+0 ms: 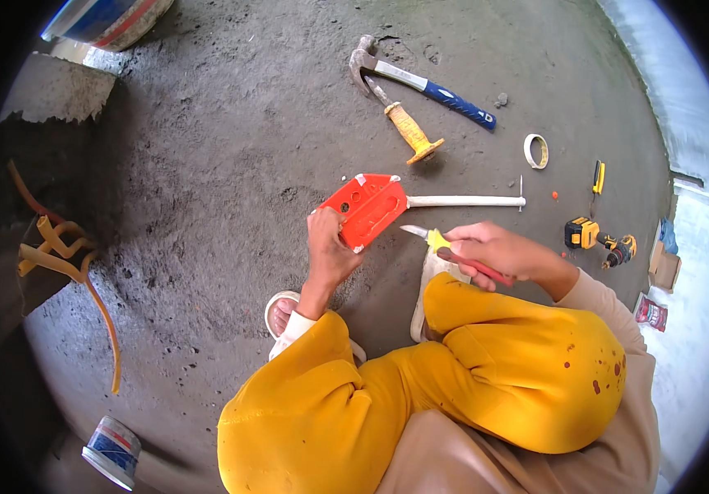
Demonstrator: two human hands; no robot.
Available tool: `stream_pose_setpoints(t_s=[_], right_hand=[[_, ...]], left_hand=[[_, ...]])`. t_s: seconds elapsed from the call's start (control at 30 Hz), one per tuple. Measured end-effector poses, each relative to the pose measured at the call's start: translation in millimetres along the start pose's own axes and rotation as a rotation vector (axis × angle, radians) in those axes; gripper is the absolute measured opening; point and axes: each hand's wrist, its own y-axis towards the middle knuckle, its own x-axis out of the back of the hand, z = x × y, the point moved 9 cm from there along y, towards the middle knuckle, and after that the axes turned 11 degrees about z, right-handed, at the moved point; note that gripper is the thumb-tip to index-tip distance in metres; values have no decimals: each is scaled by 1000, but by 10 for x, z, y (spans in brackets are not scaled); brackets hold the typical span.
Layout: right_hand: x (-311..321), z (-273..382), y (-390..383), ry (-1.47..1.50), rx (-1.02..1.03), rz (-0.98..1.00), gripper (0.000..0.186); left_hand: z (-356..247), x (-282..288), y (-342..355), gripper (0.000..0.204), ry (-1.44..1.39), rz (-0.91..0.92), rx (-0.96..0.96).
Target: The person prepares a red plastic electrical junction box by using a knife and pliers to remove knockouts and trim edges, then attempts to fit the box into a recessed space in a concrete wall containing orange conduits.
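My left hand (328,247) grips the near edge of an orange plastic box (365,206) that stands tilted on the concrete floor, with bits of white tape at its corners. A white pipe (465,201) runs out of the box to the right. My right hand (494,251) holds a utility knife (441,244) with a yellow and red handle; its blade points left toward the box, a little short of it. My knees in yellow trousers fill the lower middle.
A claw hammer with a blue grip (420,82) and a chisel with a yellow handle (408,128) lie beyond the box. A tape roll (537,151), a small yellow tool (598,176) and a yellow drill (597,237) lie right. Orange conduit (58,255) and buckets (111,449) sit left.
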Motion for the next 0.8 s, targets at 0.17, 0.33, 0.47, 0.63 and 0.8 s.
stream_pose_setpoints(t_s=[0.17,0.33,0.47,0.63,0.8], right_hand=[[183,560,-167,-1428,655,-641,30],[288,774,43,-1666,373,-568,32],[278,871,108,-1739,334,-528,34],[273,883,103,-1795,329,-536,30],[128,765,129,-1869,210,-642,35]], left_hand=[[47,47,208,49,-39,162,48],[14,88,364,47,-43,260,19],[4,63,391,46,-29,305,22],[16,71,445,46,-28,315,44],[25,65,472,46,-22,306,29]])
